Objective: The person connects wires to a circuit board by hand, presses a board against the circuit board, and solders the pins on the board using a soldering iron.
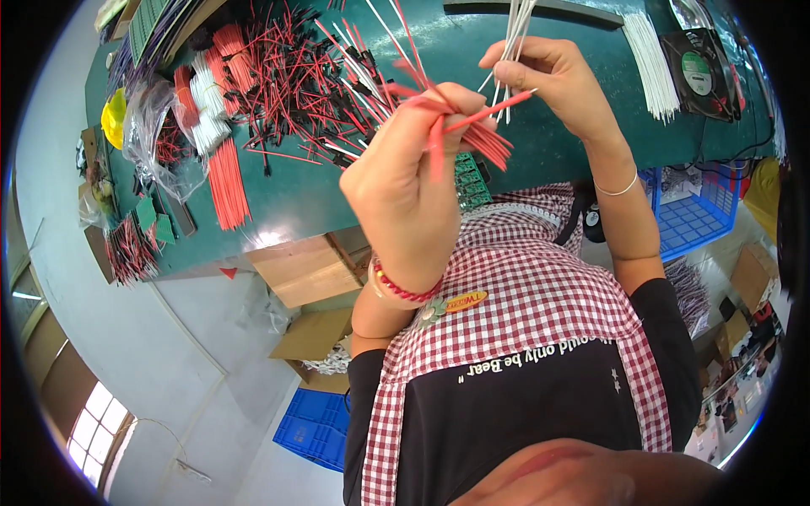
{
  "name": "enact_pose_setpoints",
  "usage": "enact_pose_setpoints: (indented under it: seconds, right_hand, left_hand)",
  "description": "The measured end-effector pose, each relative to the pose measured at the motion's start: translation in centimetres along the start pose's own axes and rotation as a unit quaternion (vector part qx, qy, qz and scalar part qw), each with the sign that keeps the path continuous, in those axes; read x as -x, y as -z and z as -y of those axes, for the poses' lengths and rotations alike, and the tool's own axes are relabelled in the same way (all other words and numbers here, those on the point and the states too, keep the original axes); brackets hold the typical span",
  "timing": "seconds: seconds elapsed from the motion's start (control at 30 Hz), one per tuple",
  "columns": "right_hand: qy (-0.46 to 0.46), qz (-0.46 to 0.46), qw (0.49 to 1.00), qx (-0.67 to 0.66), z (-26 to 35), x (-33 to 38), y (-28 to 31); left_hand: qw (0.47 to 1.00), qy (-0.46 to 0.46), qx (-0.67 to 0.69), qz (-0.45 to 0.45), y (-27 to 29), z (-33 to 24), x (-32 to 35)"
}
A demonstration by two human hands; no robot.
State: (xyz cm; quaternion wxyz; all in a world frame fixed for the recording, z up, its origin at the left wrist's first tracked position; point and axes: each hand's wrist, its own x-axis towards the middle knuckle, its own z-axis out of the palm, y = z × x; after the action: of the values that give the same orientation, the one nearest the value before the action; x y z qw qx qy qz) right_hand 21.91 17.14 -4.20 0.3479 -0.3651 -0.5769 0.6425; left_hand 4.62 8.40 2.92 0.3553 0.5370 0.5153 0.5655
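My left hand [396, 181] is closed around a bundle of thin red wires [489, 145], whose ends fan out past the fingers and look blurred. One red wire sticks out toward the right hand. To its right, my right hand [567, 84] pinches a bunch of thin white wires [516, 34] between thumb and fingers. The bunch runs upward, with a few ends hanging below the grip. Both hands are raised over the near side of the green table [295, 198]. Beneath the left hand, a green circuit board [471, 181] is partly hidden.
A tangled pile of red wires with black connectors [291, 76] covers the table's left. Beside it are white wire bundles [208, 97], red wire bundles [226, 185] and a clear plastic bag [156, 126]. White wires [651, 72] and a black fan [699, 72] lie right. A blue crate [696, 211] stands below.
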Motion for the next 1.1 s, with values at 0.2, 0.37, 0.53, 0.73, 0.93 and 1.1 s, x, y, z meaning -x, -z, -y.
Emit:
enact_pose_setpoints:
  seconds: [0.2,0.37,0.53,0.73,0.93,1.1]
  right_hand:
    - [-0.037,0.038,0.998,-0.041,-1.0,0.3,-0.6]
    - [-0.053,0.076,0.994,-0.063,-1.7,-0.3,-2.0]
    - [-0.039,0.078,0.993,-0.082,-2.2,-0.9,-2.8]
    - [-0.047,0.079,0.992,-0.085,-2.2,-1.0,-3.1]
    - [-0.044,0.079,0.992,-0.084,-2.4,-1.1,-3.2]
    - [-0.042,0.074,0.995,-0.052,-2.0,-1.0,-3.5]
  left_hand:
    - [0.969,0.02,-0.244,-0.017,0.2,3.0,-0.1]
    - [0.954,-0.01,-0.298,-0.015,0.8,4.7,-0.1]
    - [0.951,0.014,-0.309,-0.026,1.1,4.9,-0.1]
    - [0.939,0.012,-0.342,-0.031,1.1,4.7,-0.2]
    - [0.933,0.01,-0.357,-0.034,1.1,4.7,-0.3]
    - [0.925,-0.01,-0.378,-0.031,1.1,4.7,-0.3]
